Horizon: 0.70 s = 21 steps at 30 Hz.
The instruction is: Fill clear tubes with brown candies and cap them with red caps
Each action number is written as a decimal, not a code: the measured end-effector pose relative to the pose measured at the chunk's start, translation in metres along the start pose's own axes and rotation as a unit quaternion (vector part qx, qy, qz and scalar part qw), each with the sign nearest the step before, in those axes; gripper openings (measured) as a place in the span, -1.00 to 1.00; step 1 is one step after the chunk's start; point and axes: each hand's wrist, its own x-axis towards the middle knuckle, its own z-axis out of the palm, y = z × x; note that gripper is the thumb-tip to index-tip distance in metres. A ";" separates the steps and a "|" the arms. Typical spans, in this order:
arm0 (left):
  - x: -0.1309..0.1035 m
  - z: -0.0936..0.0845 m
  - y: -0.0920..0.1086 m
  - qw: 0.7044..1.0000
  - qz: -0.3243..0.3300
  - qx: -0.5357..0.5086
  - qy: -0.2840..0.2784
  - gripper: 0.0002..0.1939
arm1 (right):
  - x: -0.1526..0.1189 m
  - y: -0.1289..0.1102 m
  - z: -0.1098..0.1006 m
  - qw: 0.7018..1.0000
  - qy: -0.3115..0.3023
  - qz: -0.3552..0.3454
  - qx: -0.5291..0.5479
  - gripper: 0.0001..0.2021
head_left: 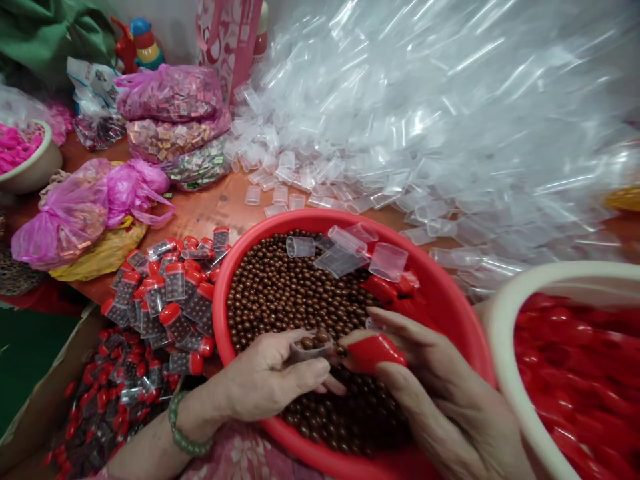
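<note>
My left hand (280,377) is closed around a small clear plastic container (311,348), its open mouth showing brown round balls inside. Close beside it, my right hand (425,380) pinches a red cap (376,353) between thumb and fingers, apart from the container. Both hands are over a red basin (350,217) filled with brown balls (295,293). On the balls lie several empty clear containers (389,261) and some red caps (383,290).
Filled, red-capped containers (175,283) are heaped left of the basin, with more in a box (115,393) below. A pile of clear containers (400,120) rises behind. At right stands a white tub (505,313) of red caps; pink bags (170,100) sit back left.
</note>
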 end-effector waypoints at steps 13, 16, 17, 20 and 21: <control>-0.008 -0.003 0.021 0.963 0.050 0.255 0.064 -0.75 | 0.023 -0.021 0.010 0.979 0.029 0.119 0.162 -0.86; -0.007 -0.002 0.016 0.968 0.035 0.239 0.068 -0.72 | 0.022 -0.022 0.015 0.989 0.037 0.074 0.120 -0.83; -0.006 -0.001 0.015 0.973 0.029 0.222 0.062 -0.70 | 0.022 -0.022 0.016 0.992 0.032 0.054 0.107 -0.82; -0.004 -0.001 0.012 0.983 0.020 0.177 0.050 -0.67 | 0.021 -0.018 0.015 0.997 0.015 0.017 0.076 -0.79; -0.003 -0.002 0.013 0.983 0.015 0.175 0.055 -0.68 | 0.021 -0.016 0.014 0.997 0.015 0.023 0.074 -0.79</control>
